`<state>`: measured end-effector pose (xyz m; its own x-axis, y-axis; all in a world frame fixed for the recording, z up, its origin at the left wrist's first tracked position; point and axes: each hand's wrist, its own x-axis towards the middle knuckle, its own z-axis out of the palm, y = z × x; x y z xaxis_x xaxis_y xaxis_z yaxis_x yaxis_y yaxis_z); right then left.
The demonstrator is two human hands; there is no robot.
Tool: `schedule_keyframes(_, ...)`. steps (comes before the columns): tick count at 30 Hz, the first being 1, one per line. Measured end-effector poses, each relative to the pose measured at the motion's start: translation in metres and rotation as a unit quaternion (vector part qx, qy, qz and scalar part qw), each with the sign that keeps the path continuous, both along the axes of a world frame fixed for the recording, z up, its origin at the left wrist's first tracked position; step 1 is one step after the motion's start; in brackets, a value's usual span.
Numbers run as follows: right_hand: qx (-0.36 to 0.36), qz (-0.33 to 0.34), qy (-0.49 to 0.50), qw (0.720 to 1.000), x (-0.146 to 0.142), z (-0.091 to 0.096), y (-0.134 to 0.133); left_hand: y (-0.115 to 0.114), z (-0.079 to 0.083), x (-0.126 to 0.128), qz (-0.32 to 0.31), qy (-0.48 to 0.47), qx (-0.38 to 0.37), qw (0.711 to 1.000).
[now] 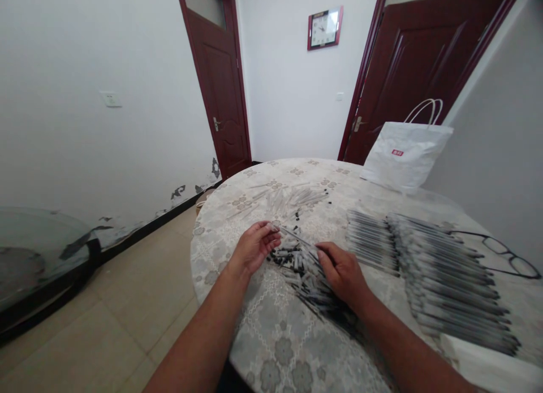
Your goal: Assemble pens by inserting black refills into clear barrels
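My left hand [258, 247] pinches one end of a thin, clear pen [297, 235] between thumb and fingers. The other end of that pen is in my right hand [343, 273], whose fingers are curled closed around it. Below both hands lies a heap of loose pen parts [303, 263], with clear caps, small black plugs and dark thin refills mixed together. Part of the heap is hidden by my right hand. Farther off, clear empty pen barrels [292, 197] lie scattered on the patterned tablecloth [284, 353].
To the right, whole pens lie in a small row [371, 240] and a larger stack [449, 285]. Black-framed glasses [496, 246] rest beside the stack. A white paper bag [407, 155] stands at the back right. Something flat and white [487, 362] lies near the right front.
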<state>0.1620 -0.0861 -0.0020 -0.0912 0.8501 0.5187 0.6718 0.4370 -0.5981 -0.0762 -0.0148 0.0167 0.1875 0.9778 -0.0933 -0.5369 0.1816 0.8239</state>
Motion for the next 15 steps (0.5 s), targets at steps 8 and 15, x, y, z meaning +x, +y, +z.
schedule_keyframes(8, 0.03, 0.005, -0.038, 0.999, -0.002, -0.004, 0.002, -0.005, 0.0, 0.009, 0.04, 0.007, 0.004, 0.999)
schedule_keyframes(15, 0.04, 0.003, -0.075, 0.996, -0.001, -0.007, 0.003, -0.003, -0.011, 0.009, 0.039, 0.022, 0.028, 0.999)
